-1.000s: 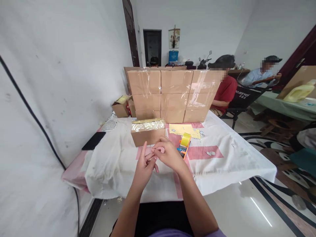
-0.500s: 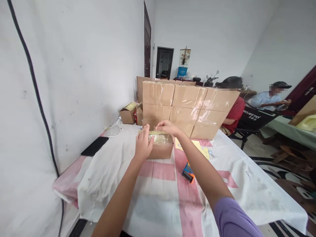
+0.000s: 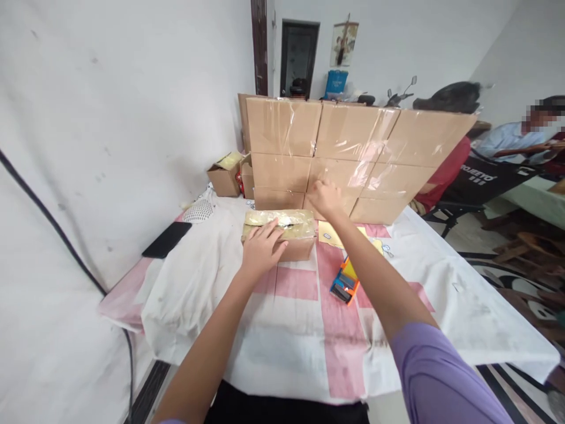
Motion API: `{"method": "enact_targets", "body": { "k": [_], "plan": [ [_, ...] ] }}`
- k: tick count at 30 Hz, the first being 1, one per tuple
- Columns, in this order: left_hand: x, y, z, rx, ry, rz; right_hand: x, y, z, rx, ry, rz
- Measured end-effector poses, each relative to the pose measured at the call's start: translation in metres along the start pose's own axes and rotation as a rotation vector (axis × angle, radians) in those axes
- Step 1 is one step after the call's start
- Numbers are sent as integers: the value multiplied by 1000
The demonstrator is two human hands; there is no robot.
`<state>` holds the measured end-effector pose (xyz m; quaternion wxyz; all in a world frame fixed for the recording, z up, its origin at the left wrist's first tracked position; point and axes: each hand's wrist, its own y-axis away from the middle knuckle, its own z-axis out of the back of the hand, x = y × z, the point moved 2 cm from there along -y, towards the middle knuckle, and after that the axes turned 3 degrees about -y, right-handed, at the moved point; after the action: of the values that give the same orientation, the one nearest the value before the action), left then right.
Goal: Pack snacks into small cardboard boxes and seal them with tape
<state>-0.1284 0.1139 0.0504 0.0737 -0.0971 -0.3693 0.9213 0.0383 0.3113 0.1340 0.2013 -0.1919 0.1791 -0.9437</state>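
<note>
A small cardboard box sits on the cloth-covered table, its top covered with shiny clear yellowish tape. My left hand rests on the left part of its lid, fingers spread out flat. Up and to the right, off the box, is my right hand, in front of the stacked cartons. Its fingers are curled together, and whatever may be between them is hidden. An orange and blue tape dispenser lies on the table, under my right forearm.
A wall of taped cartons stands behind the box. Left of it are a small open carton, a white perforated object and a black flat item. Yellow paper lies right of the box. Two people sit at the right.
My right hand has lifted off the box, moving up and to the right. My left hand has flattened onto the lid. The view has tilted downward.
</note>
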Motion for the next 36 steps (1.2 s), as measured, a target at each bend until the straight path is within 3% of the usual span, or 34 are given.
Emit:
{"method": "enact_targets", "body": {
  "k": [3, 6, 8, 10, 17, 23, 26, 30, 33, 36],
  "plan": [
    [1, 3, 2, 1, -14, -21, -84, 18, 18, 89, -28, -99],
    [4, 5, 0, -76, 12, -65, -156, 58, 31, 161, -25, -162],
    [6, 6, -2, -152, 15, -107, -184, 82, 30, 220, -30, -163],
    [7, 6, -4, -214, 2, -144, -195, 95, 18, 295, -54, -124],
    [5, 3, -7, -249, -37, -114, -162, 76, -47, 538, -234, 163],
    [5, 1, -11, -208, -27, -61, -143, 65, -62, 564, -354, 225],
    [9, 0, -10, -212, -22, -73, -147, 60, -51, 496, -409, 163],
    [28, 5, 0, -179, 61, -103, -134, 67, -8, 301, -543, 14],
    [50, 13, 10, -230, 163, -22, -90, 93, 21, 198, -907, -45],
    [69, 21, 15, -345, 238, 101, -37, 118, 24, 332, -1034, -27]
  ]
}}
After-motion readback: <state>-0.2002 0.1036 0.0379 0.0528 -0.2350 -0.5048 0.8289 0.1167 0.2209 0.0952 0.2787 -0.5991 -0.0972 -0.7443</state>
